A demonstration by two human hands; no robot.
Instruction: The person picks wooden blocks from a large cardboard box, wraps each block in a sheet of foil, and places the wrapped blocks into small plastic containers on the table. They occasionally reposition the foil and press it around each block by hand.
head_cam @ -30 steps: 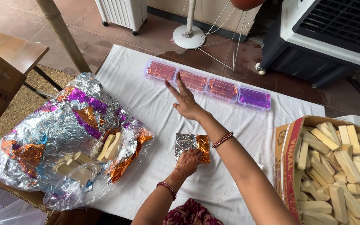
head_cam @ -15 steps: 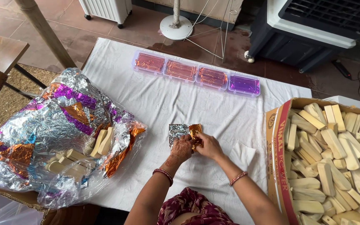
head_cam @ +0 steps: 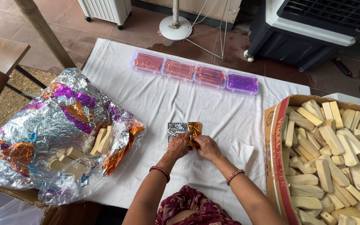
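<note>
White cloth [head_cam: 155, 108] covers the table and carries everything. At the right edge stands a cardboard box [head_cam: 278, 166] piled with pale wooden sticks [head_cam: 334, 154]. On the left sprawls a clear plastic bag [head_cam: 59, 137] stuffed with silver, purple and orange foil, a few pale sticks lying inside it. Along the far side of the cloth sits a row of four lidded plastic boxes [head_cam: 194, 74], three holding orange foil and one purple. Near the middle, the left hand [head_cam: 178, 146] and right hand [head_cam: 207, 147] are drawn close together, both pinching the near edge of a small silver and orange foil sheet [head_cam: 182, 129] lying flat on the cloth.
</note>
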